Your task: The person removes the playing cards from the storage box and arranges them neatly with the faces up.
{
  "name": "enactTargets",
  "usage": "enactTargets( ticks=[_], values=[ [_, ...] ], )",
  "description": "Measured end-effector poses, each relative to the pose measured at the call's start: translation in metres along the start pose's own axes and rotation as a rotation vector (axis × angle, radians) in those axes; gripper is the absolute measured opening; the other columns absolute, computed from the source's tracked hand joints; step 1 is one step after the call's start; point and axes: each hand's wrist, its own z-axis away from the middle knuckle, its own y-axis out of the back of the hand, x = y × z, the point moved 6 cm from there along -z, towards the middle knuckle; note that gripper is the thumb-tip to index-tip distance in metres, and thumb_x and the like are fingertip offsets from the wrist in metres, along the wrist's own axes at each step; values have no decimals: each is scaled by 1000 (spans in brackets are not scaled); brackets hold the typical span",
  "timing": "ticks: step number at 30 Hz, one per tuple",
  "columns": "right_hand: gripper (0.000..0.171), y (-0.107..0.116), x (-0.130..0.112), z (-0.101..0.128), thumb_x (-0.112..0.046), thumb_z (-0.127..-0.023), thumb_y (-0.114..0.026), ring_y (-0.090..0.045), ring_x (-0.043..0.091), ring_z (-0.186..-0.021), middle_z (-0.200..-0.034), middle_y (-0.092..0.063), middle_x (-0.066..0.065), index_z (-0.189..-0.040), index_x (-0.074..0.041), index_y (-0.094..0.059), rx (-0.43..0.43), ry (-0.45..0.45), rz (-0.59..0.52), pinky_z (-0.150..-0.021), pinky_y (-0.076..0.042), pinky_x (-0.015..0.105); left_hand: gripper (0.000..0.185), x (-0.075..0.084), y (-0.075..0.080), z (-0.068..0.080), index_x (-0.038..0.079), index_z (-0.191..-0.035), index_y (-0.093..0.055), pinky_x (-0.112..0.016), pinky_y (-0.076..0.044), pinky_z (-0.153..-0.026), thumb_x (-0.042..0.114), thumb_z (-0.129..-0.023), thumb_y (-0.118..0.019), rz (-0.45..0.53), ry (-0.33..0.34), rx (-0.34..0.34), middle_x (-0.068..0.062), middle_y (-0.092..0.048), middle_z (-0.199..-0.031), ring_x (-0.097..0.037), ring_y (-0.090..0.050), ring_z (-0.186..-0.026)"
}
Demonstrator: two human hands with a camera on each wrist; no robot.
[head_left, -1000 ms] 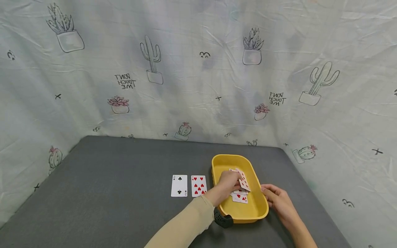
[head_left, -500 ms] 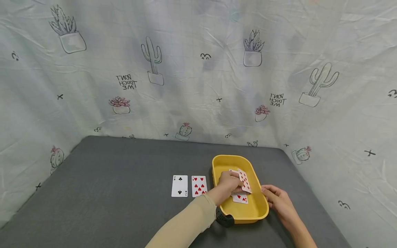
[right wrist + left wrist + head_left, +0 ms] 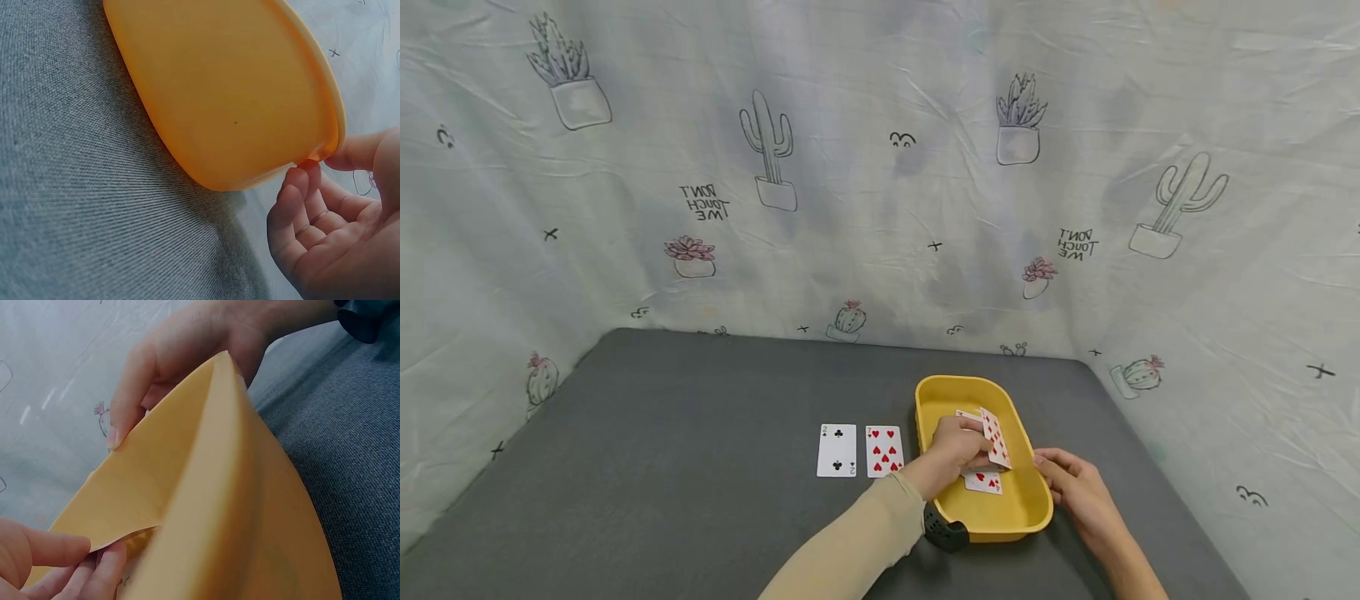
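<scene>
A yellow tray (image 3: 1026, 508) sits on the grey table, right of centre. Inside it my left hand (image 3: 979, 443) pinches a red-pip playing card (image 3: 996, 435) and holds it tilted up off the tray floor. Another red card (image 3: 982, 482) lies flat beneath it. My right hand (image 3: 1051, 468) grips the tray's right rim; in the right wrist view the thumb meets the rim of the tray (image 3: 231, 94) with the fingers (image 3: 300, 212) curled under it. The left wrist view shows the tray wall (image 3: 212, 506) and my right hand (image 3: 169, 362) on its edge.
A two of clubs (image 3: 837, 451) and a seven of hearts (image 3: 883, 451) lie face up side by side, left of the tray. A black wrist camera mount (image 3: 943, 530) sits by the tray's near corner. A cactus-print cloth (image 3: 880, 167) walls the table on three sides.
Almost nothing: my left hand keeps the card lifted inside the tray with a slight shift, and my right hand stays on the rim.
</scene>
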Motion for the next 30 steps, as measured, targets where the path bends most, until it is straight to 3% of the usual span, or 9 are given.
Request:
enactTargets(
  ticks=[17, 25, 30],
  values=[
    [40, -1, 5, 1, -21, -99, -62, -63, 17, -81, -102, -67, 14, -124, 10, -57, 7, 29, -17, -67, -56, 30, 19, -1, 0, 5, -3, -102, -68, -32, -59, -65, -8, -84, -71, -33, -8, -1, -11, -66, -84, -24, -70, -75],
    [39, -6, 9, 10, -21, -99, -62, -60, 16, -75, -98, -67, 12, -122, 10, -58, 30, 41, -14, -62, -53, 27, 17, -2, 7, 8, 0, -101, -68, -27, -57, -61, -7, -85, -69, -71, -63, -9, -6, -64, -83, -21, -67, -74],
    [38, -10, 11, 15, -21, -98, -63, -59, 15, -72, -95, -67, 12, -120, 10, -59, 42, 60, -12, -59, -52, 27, 16, 9, 17, 13, 1, -99, -70, -33, -58, -71, -5, -84, -69, -44, -101, -61, -5, -64, -86, -19, -65, -76]
  ],
)
